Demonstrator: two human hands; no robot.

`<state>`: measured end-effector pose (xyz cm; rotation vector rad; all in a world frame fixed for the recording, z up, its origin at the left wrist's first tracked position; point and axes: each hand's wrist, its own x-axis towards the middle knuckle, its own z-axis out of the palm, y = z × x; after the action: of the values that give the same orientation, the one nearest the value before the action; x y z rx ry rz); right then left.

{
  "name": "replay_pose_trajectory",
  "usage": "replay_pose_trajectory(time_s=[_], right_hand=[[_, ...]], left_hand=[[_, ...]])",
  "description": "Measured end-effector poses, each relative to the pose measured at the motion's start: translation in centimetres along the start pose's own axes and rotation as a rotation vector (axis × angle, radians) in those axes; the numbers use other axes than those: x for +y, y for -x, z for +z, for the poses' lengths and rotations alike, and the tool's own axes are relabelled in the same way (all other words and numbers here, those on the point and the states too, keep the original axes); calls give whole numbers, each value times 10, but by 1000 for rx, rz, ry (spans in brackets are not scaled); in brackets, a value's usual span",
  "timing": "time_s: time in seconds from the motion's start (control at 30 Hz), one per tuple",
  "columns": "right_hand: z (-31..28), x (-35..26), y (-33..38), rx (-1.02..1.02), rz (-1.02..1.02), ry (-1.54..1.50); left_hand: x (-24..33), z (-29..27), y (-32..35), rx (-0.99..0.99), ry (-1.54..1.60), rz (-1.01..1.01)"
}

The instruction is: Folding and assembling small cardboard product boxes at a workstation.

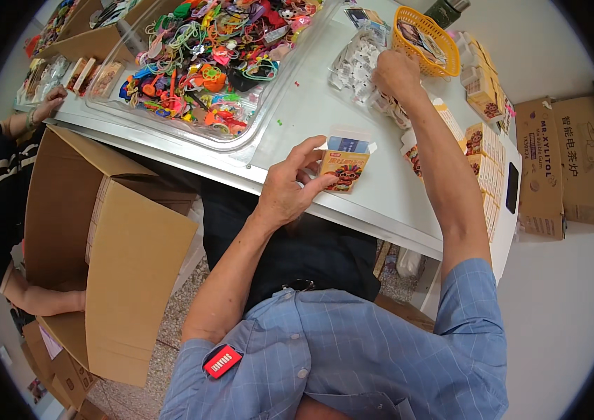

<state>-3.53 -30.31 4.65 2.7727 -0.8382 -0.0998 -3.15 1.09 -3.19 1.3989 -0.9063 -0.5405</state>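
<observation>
At lower left, beside the white table (374,199), stands a large open brown cardboard box (129,273). On the table: clear plastic tray (269,115) of mixed coloured toys; right edge lined with stacked small orange-and-white cartons (482,143); orange plastic basket (428,35) far right. Left hand (290,189) grips a small orange open-flapped carton (344,168) at the near table edge. Right hand (396,73), fingers curled, rests on white packets (356,66) beside the basket.

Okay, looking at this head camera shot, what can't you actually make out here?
- What the right hand grips: its own fingers cover it, among the white packets.
- Inside of the small open box held by the left hand: only its front and flaps face the camera.
- Orange basket contents: too small.
- Single toys in the clear tray: too tangled.
</observation>
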Motion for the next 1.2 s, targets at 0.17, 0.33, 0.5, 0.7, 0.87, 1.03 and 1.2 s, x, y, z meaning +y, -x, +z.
replay_pose_trajectory(time_s=[0.17,0.33,0.5,0.7,0.87,1.03,1.2], right_hand=[[-9,29,31,177,-122,-321],[-51,24,105,49,-472,-1047],[-58,4,139,-74,-641,-1029],[-54,7,144,92,-429,-1030],[-28,66,105,291,0,-821],[18,106,90,313,-93,-299],[0,77,78,167,-73,-51]], left_hand=[[-1,4,-2,-17,15,1],[-1,1,0,-21,23,18],[2,1,0,-9,41,-22],[1,3,0,-13,24,-16],[1,1,0,-18,37,-33],[0,4,-2,-25,51,-28],[2,1,-1,-14,31,-30]])
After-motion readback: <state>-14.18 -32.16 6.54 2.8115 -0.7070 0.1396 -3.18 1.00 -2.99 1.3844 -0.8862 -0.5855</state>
